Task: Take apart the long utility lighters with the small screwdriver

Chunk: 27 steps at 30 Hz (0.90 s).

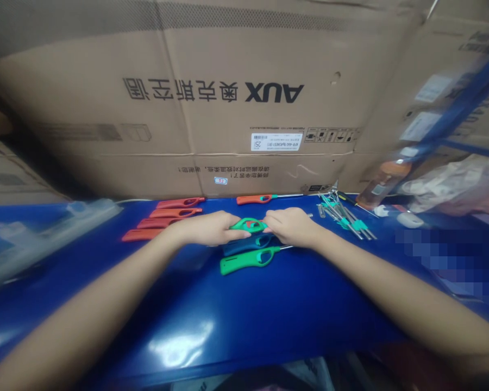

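Both my hands meet over a green lighter handle point(249, 225) at the middle of the blue table point(244, 320). My left hand point(209, 228) is closed round the handle's left end. My right hand point(291, 226) pinches its right end, near a bit of red at the tip. Just below them lie a dark blue lighter point(246, 244) and another green lighter point(248, 259) with a metal nozzle pointing right.
Several orange-red lighter handles point(163, 219) lie in a row at the left, one more orange lighter point(256, 199) at the back. A pile of metal nozzle rods point(344, 217) sits to the right. Large cardboard boxes point(212, 98) wall the back. Clear plastic bags point(36, 233) lie left; a bottle point(385, 179) stands right.
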### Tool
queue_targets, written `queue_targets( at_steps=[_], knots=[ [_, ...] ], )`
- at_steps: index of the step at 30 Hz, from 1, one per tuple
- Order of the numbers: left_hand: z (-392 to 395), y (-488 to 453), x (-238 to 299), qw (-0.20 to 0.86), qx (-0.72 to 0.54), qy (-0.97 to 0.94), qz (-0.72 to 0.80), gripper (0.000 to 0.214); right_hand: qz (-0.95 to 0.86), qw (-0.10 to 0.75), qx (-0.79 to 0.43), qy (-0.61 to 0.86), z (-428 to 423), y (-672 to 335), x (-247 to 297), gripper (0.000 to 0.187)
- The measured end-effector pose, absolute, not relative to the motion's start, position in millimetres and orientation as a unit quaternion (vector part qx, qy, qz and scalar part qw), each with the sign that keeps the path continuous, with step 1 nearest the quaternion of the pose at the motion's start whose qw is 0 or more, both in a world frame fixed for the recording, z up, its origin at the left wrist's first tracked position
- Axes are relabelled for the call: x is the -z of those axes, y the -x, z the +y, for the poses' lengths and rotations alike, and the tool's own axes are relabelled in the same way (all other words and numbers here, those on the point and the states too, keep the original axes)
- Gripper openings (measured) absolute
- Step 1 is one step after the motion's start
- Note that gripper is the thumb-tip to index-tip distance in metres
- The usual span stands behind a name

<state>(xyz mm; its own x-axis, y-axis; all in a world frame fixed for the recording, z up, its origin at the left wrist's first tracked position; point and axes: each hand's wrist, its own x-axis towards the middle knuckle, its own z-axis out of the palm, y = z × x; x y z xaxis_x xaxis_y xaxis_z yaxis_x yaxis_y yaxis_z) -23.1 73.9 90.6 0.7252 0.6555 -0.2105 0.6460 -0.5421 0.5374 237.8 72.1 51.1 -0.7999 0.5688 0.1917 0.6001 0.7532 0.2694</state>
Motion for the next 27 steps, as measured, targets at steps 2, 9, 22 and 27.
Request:
queue_targets(
  at_steps=[2, 9, 22, 27],
  knots=[
    [75, 25, -89, 0.385, 0.033, -0.838, 0.384, 0.047, -0.936, 0.049, 0.154, 0.313, 70, -235, -48, 0.043],
    [79, 24, -80, 0.111, -0.016, -0.922, 0.370, 0.042, -0.931, 0.042, 0.096, 0.349, 74, -233, -49, 0.027],
    [72, 14, -81, 0.014, -0.031, -0.922, 0.385, 0.051, -0.921, 0.058, 0.064, 0.379, 69, -239, -55, 0.032],
    [83, 19, -80, 0.136, -0.050, -0.925, 0.350, 0.050, -0.928, 0.056, 0.101, 0.354, 77, -241, -51, 0.035]
  ],
)
